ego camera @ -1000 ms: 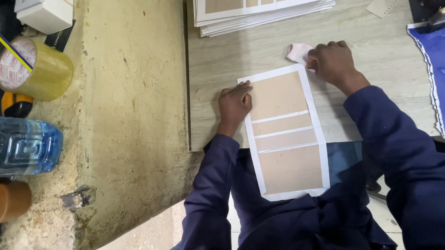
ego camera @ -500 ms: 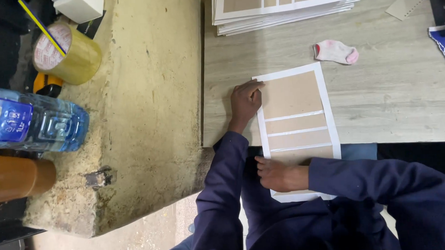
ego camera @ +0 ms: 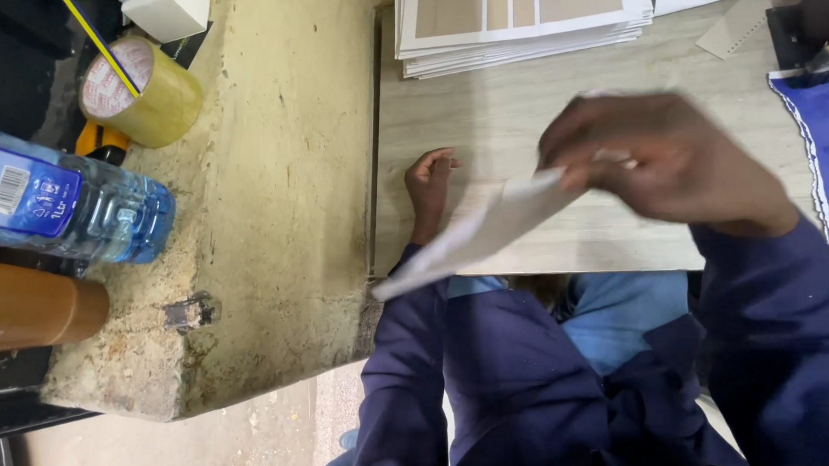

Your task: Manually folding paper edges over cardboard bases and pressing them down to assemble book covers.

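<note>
- Sheet [ego camera: 488, 230], white and motion-blurred, is lifted at a slant above the table [ego camera: 521, 119], pinched at its upper end by the right hand [ego camera: 660, 165], fingers closed on it.
- Left hand [ego camera: 428, 179] rests on the table beside the sheet, fingers curled loosely, holding nothing.
- Stack of printed sheets [ego camera: 522, 18] lies at the table's far edge.
- Tape roll [ego camera: 143, 91] and water bottle [ego camera: 64, 204] sit on the ledge to the left.

a clear water bottle [ego camera: 69, 210] lies on its side at far left, wrapped in a blue label [ego camera: 23, 193] with a small white patch. just above it, a yellowish tape roll [ego camera: 143, 95] with a pale printed core.
</note>
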